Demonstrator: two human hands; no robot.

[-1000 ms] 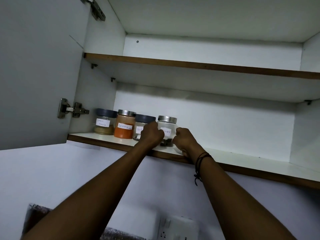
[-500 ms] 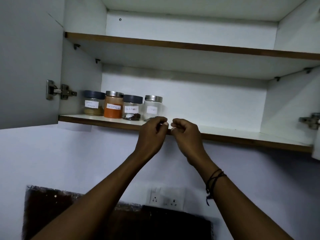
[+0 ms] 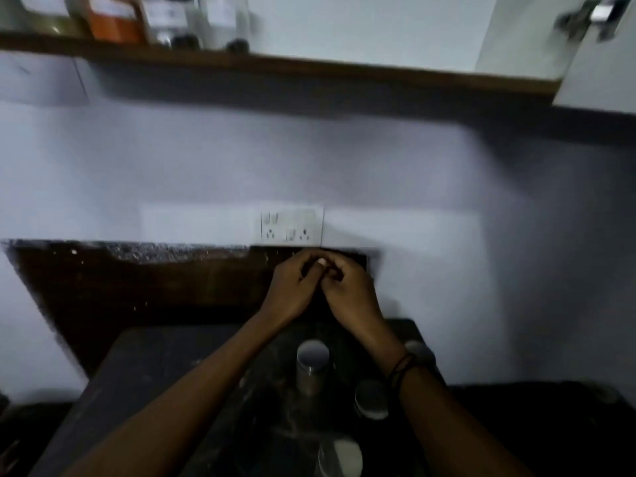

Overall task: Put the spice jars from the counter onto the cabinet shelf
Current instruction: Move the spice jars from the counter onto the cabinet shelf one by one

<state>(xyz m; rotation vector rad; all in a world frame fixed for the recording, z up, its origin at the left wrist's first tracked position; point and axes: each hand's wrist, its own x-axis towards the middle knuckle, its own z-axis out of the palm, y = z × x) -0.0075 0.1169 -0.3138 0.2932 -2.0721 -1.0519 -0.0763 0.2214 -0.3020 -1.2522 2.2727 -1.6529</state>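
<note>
Shelf (image 3: 344, 68): brown-edged board, top of view, blurred. It holds four jars (image 3: 117, 25) at far left, cut off by the top edge; white paper labels, writing unreadable; one has orange contents, the others are hard to make out.

Counter (image 3: 172, 373): dark, mottled stone. On it stand four more jars (image 3: 312, 368), round with metal-looking lids; one is partly hidden behind the right wrist, one cut off at the bottom edge. No labels visible.

Left hand (image 3: 292, 290) and right hand (image 3: 351, 294): touching, fingers curled together above the counter, holding nothing visible. Dark cord bracelet (image 3: 401, 370) on the right wrist.

Socket plate (image 3: 292, 224): white, on the wall; markings blurred.
</note>
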